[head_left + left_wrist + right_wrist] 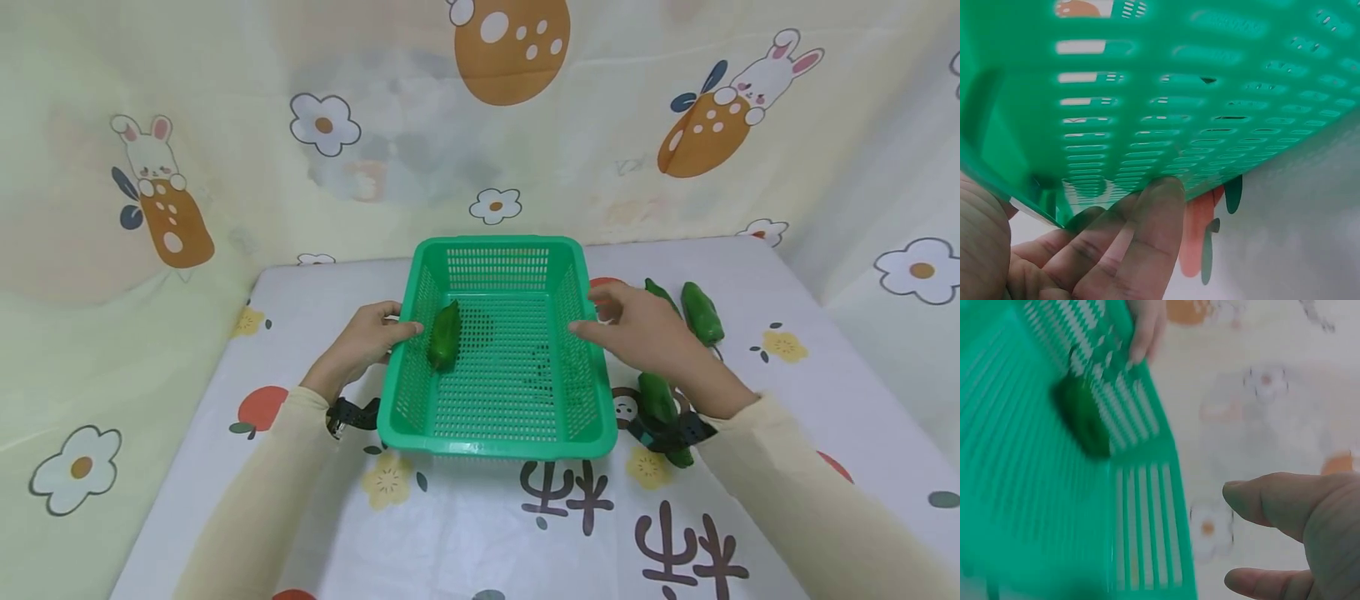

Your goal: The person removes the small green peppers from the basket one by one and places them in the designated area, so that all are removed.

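A green plastic basket with slotted walls is tilted above the table, one green pepper lying inside by its left wall. My left hand grips the left rim, thumb over the edge. In the left wrist view the fingers of that hand press against the basket's slotted outside. My right hand is at the right rim with its thumb and fingers spread. The right wrist view shows those fingertips apart from the basket, which is blurred there.
Several green peppers lie on the table right of the basket, some partly hidden under my right hand and wrist. The table has a printed white cloth. A patterned curtain stands behind it and along both sides.
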The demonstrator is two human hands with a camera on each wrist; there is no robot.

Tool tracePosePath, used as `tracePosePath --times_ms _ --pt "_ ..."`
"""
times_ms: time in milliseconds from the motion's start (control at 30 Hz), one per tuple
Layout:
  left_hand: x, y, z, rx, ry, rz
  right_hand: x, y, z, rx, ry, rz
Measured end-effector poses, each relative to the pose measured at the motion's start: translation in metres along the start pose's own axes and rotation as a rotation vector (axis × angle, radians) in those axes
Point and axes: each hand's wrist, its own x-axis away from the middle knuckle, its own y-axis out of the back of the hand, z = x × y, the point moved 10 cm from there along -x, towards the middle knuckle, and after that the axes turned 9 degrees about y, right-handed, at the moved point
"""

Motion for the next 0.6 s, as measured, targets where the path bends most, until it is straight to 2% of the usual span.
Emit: tracePosePath --times_ms 133,267,333,500,600 --pt "0.000 -0.001 0.000 0.010 -0.015 0.005 -0.031 -0.023 0.034 -0.046 0.052 0.044" --pt "0.000 -0.002 -0.002 0.010 -0.032 0.000 -0.062 -0.052 0.052 -0.088 0.065 0.090" --pt "0.000 -0.001 -0.001 0.012 -0.030 -0.004 -0.074 -0.067 0.057 -0.113 0.053 0.125" --pt "0.000 -0.001 0.000 0.023 -0.007 -0.002 -0.097 -0.101 0.060 -0.229 -0.035 0.209" --pt "0.001 -0.002 0.000 0.025 -0.005 0.006 -0.107 -0.117 0.059 -0.307 -0.080 0.229"
